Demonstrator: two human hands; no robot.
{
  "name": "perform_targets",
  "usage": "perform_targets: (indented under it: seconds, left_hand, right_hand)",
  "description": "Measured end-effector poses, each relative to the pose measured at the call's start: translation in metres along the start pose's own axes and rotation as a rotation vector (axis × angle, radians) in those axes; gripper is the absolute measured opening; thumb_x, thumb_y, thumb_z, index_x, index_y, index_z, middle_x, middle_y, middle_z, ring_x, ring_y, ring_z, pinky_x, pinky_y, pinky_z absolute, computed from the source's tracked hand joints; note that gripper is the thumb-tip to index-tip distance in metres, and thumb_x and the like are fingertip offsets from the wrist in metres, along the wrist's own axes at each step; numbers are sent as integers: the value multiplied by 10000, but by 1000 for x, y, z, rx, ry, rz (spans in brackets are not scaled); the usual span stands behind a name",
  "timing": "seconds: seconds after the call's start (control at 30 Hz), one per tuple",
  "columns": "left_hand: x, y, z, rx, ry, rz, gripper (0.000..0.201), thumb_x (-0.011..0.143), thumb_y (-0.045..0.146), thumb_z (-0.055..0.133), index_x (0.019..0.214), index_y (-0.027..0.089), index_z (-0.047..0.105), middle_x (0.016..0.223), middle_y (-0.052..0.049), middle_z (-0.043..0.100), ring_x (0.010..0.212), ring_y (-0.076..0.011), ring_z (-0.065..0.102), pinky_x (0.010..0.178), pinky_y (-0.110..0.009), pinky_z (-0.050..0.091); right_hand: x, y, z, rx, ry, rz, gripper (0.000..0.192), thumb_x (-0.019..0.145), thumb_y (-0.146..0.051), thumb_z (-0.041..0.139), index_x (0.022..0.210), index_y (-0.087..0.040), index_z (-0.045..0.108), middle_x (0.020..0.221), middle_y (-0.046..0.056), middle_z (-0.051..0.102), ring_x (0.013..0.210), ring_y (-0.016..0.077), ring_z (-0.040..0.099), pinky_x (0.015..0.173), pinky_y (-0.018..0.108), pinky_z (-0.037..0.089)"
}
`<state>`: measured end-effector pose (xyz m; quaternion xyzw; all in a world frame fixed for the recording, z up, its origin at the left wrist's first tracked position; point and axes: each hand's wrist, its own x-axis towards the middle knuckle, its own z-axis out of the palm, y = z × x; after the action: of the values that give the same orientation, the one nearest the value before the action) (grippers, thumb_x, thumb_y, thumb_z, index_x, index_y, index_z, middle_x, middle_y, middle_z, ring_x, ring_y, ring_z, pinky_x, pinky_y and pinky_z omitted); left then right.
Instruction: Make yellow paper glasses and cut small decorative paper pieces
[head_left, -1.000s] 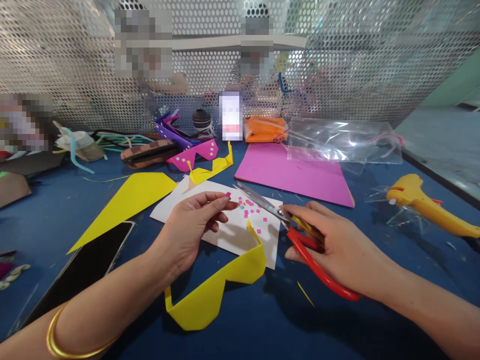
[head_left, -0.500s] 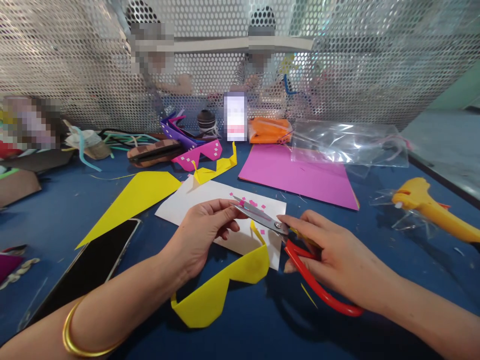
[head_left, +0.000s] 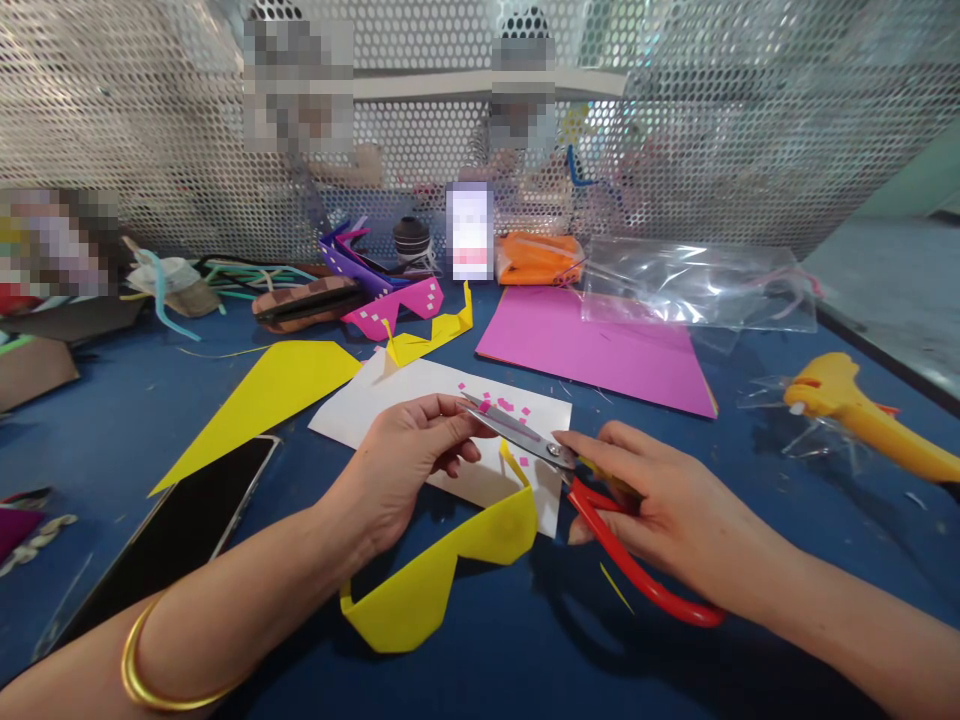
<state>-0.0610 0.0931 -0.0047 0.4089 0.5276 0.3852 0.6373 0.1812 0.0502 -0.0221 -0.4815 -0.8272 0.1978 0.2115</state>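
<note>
My right hand (head_left: pixel 637 490) grips a pair of red-handled scissors (head_left: pixel 525 438), its blades pointing left. At the blade tips, the thumb and forefinger of my left hand (head_left: pixel 416 450) are pinched together; whatever lies between them is too small to make out. Small pink paper bits (head_left: pixel 506 405) are scattered on a white sheet of paper (head_left: pixel 352 400) under the blades. Just below my hands lies a pair of yellow paper glasses (head_left: pixel 409 605), one temple folded upward.
Behind the sheet stand smaller yellow glasses (head_left: pixel 427 342) and pink glasses (head_left: pixel 397 308). Purple paper (head_left: pixel 592 345) lies behind on the right, with a yellow glue gun (head_left: pixel 862 410) beyond it. A dark phone (head_left: pixel 180 530) and yellow paper (head_left: pixel 262 405) are at left. A perforated metal screen (head_left: pixel 420 130) closes the back.
Hands and scissors hold almost the same pose. The whole view has shifted very slightly; nothing on the table has visibly moved.
</note>
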Motion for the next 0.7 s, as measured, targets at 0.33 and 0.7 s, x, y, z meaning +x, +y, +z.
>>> perform_targets:
  seconds: [0.33, 0.7]
  left_hand:
    - [0, 0, 0, -4, 9, -21, 40, 774, 198, 712, 758, 165, 729, 607, 22, 638, 532, -57, 491, 465, -144, 364]
    - [2, -1, 0, -20, 0, -43, 62, 771, 205, 716, 736, 158, 736, 600, 13, 630, 517, -50, 491, 461, -137, 371]
  right_hand:
    - [3, -2, -5, -22, -38, -6, 429, 933, -340, 504, 1324, -187, 593, 879, 55, 592, 610, 144, 588, 515, 273, 519]
    - [3, 0, -1, -75, 0, -42, 414, 935, -334, 509, 1292, -155, 619, 834, 45, 586, 552, 127, 564, 488, 258, 503]
